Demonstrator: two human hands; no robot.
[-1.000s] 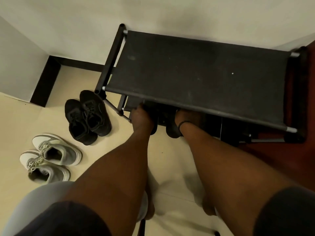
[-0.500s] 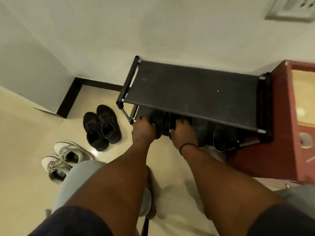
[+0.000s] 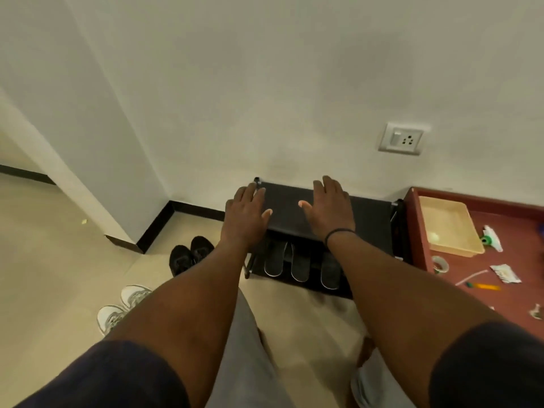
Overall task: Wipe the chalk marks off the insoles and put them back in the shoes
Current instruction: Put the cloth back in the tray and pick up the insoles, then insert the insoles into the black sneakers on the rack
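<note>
While both hands hang empty with fingers straight, left hand (image 3: 245, 214) and right hand (image 3: 331, 209) at frame centre, I judge collection pending: next I reach below to the insoles (image 3: 300, 265) on the rack (image 3: 372, 228) shelf.

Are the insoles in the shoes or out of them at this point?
Out. Three insoles lie flat side by side on the lower shelf of the shoe rack; the black shoes stand apart on the floor.

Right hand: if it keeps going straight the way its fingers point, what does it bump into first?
Probably the wall behind the shoe rack. The right hand points over the rack's top, though depth is unclear.
</note>
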